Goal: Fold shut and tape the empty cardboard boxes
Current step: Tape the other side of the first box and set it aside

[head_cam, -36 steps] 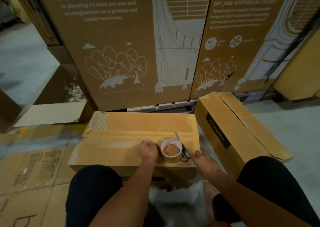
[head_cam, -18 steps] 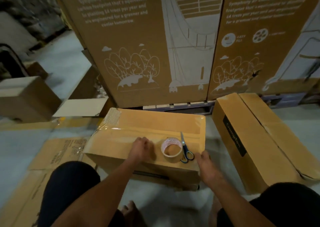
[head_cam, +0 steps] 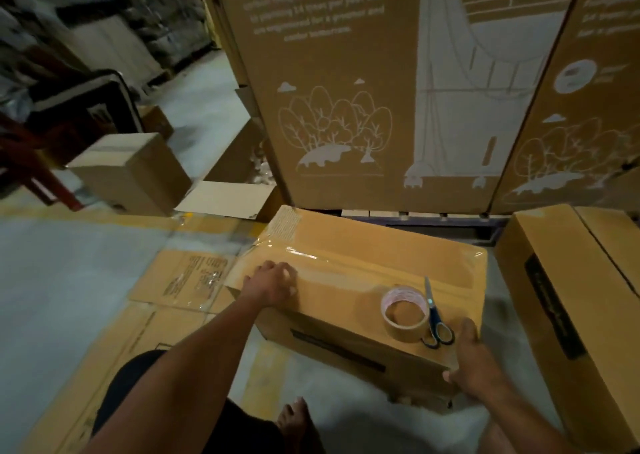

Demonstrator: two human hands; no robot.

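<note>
I am laying my left hand point(head_cam: 273, 282) flat, fingers spread, on the near-left top of the taped box point(head_cam: 363, 263) on the floor before me. My right hand point(head_cam: 472, 363) is gripping its near-right corner, fingertips hidden behind the edge. The tape roll point(head_cam: 404, 313) and scissors point(head_cam: 434, 318) are sitting near that edge. Another box point(head_cam: 568, 297) is standing close on the right, while bare floor point(head_cam: 69, 280) is lying open to the left.
</note>
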